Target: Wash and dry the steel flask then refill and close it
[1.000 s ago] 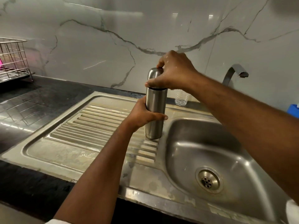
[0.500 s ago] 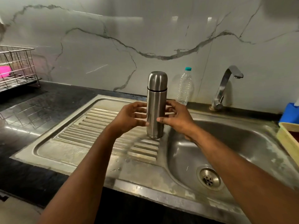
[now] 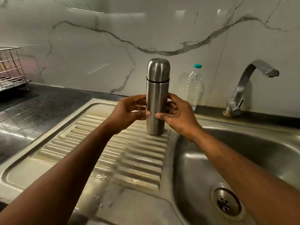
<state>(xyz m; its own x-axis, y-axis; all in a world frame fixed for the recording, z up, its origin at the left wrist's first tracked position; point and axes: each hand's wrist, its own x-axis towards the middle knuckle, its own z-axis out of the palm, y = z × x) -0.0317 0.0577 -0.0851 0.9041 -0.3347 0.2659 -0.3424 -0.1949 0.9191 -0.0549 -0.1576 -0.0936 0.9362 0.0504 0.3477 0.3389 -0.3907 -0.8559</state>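
The steel flask [image 3: 157,88] stands upright on the ribbed drainboard [image 3: 113,151], just left of the sink basin. Its rounded steel cap sits on top, with a thin black ring at the joint. My left hand [image 3: 128,112] cups the flask's lower body from the left and my right hand [image 3: 178,114] cups it from the right. Both thumbs press on its front and the fingers wrap behind it. The flask's base rests on the ribs.
The sink basin [image 3: 243,159] with its drain [image 3: 226,201] lies to the right, under a steel tap [image 3: 248,78]. A clear plastic bottle [image 3: 194,85] with a teal cap stands by the marble wall. A wire rack [image 3: 9,69] sits on the dark counter [image 3: 32,108] at far left.
My right hand came down from the flask's cap to its lower body. Both hands have closed in on the flask's sides. The view has moved closer.
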